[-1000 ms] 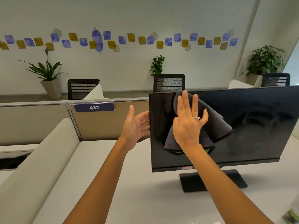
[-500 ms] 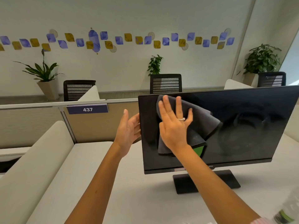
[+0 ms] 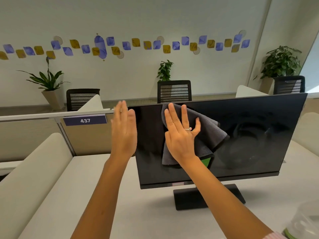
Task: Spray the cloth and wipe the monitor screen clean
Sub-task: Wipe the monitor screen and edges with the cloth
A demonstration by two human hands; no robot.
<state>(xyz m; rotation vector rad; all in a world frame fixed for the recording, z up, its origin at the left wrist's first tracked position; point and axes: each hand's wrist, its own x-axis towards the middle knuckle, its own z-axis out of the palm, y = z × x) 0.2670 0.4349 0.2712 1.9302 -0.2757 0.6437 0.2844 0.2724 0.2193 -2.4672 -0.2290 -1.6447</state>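
While a dark grey cloth (image 3: 205, 135) lies bunched against the black monitor screen (image 3: 241, 135), a person's right hand (image 3: 181, 135) presses it flat with fingers spread.

Folds of the cloth hang in loose pleats toward the screen's upper left, a green patch showing at its lower edge. The left hand (image 3: 124, 133) stands open-palmed, fingers straight, just beside the monitor's left edge, holding nothing. The monitor sits on a pale desk (image 3: 120, 204), before a partition marked 437 (image 3: 85, 120).
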